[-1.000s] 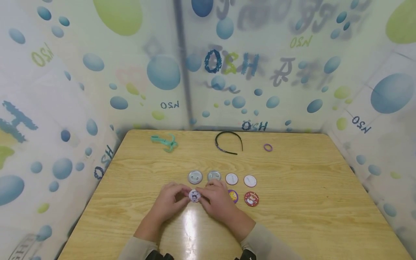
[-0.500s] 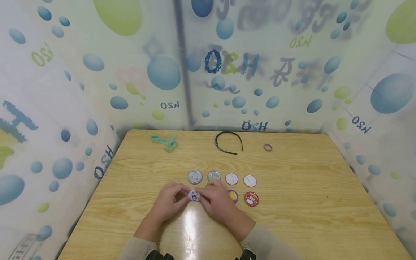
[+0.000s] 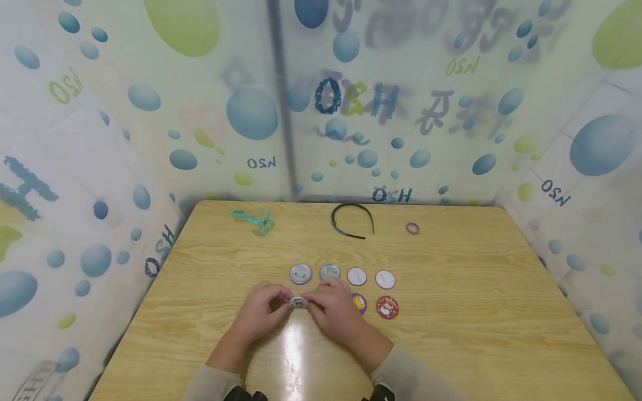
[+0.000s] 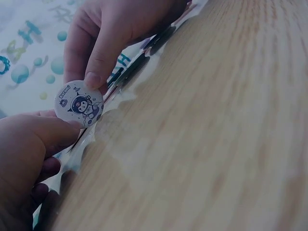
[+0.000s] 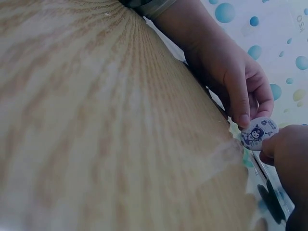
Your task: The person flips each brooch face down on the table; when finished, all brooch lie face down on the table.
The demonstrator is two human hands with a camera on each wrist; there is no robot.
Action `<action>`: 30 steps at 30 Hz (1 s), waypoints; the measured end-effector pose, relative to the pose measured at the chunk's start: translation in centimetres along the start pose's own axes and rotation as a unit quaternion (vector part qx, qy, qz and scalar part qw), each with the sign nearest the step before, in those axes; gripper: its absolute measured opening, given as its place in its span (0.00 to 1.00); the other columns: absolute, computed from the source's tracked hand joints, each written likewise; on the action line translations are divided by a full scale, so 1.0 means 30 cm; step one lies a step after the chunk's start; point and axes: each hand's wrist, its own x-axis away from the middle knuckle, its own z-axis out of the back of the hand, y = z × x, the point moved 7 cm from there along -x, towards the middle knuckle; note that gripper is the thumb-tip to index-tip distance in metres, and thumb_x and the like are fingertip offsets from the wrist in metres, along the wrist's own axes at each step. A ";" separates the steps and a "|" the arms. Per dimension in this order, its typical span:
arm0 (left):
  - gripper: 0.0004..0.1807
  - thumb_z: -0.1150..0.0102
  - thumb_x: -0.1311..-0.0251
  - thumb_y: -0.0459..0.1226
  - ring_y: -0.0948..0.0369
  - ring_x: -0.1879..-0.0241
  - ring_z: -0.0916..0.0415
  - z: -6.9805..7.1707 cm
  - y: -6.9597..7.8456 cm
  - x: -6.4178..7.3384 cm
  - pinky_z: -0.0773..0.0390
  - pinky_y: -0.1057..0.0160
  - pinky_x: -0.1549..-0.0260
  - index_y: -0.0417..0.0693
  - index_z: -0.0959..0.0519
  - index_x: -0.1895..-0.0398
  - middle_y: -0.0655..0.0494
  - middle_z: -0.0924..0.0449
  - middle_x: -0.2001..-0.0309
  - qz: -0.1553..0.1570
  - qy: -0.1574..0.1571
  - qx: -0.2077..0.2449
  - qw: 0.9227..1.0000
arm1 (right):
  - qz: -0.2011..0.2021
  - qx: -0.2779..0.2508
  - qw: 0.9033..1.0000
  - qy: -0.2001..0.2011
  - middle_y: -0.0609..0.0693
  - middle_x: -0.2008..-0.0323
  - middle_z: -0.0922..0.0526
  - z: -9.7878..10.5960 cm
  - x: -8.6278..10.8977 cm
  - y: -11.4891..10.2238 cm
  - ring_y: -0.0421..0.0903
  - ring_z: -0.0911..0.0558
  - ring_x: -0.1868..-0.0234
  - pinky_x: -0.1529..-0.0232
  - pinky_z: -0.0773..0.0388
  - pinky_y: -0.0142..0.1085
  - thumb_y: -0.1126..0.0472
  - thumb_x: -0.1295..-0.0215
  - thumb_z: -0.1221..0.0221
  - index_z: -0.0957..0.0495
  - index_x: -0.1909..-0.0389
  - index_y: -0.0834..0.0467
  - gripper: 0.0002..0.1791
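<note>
A round white pin badge (image 3: pixel 298 302) with a cartoon character printed on it is held between both hands, seen at a steep slant in the head view. The left hand (image 3: pixel 263 311) pinches its left edge with thumb and fingers. On the opposite edge, the right hand (image 3: pixel 337 309) pinches it the same way. In the left wrist view the badge (image 4: pixel 79 104) shows its printed face. A purple badge with a yellow figure (image 3: pixel 358 302) is partly hidden behind the right hand, and a red badge (image 3: pixel 388 307) lies to its right.
Beyond the hands lie two silver badge backs (image 3: pixel 301 273) (image 3: pixel 329 272) and two white discs (image 3: pixel 356 277) (image 3: pixel 385 279) in a row. Farther back on the wooden table (image 3: pixel 466 267) are a teal clip-like item (image 3: pixel 256 220), a black headband (image 3: pixel 346 228) and a purple ring (image 3: pixel 413 228).
The badge has tipped between the fingers, so its printed face looks narrower in the head view. Both hands stay in nearly the same place.
</note>
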 end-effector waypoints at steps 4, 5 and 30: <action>0.12 0.23 0.45 0.30 0.68 0.65 0.25 0.003 0.007 -0.002 0.25 0.59 0.62 0.59 0.14 0.66 0.74 0.18 0.67 -0.014 0.003 0.006 1.000 | 0.007 0.002 1.000 0.009 0.41 0.67 0.11 0.003 0.000 -0.002 0.46 0.19 0.55 0.47 0.25 0.45 0.61 0.36 0.26 0.08 0.58 0.51 0.07; 0.13 0.23 0.45 0.30 0.67 0.65 0.25 0.004 0.010 -0.002 0.25 0.60 0.63 0.59 0.14 0.67 0.73 0.17 0.67 -0.019 0.005 0.006 1.000 | 0.007 0.001 1.000 0.009 0.41 0.67 0.11 0.003 0.000 -0.002 0.46 0.19 0.55 0.46 0.25 0.45 0.61 0.36 0.26 0.08 0.58 0.51 0.06; 0.10 0.18 0.47 0.44 0.67 0.59 0.22 -0.001 0.015 -0.003 0.24 0.56 0.55 0.60 0.12 0.63 0.74 0.13 0.60 -0.028 -0.027 -0.001 0.999 | 0.017 0.023 0.999 -0.016 0.38 0.61 0.10 -0.012 0.008 0.009 0.47 0.18 0.48 0.42 0.27 0.46 0.59 0.38 0.26 0.08 0.61 0.45 0.06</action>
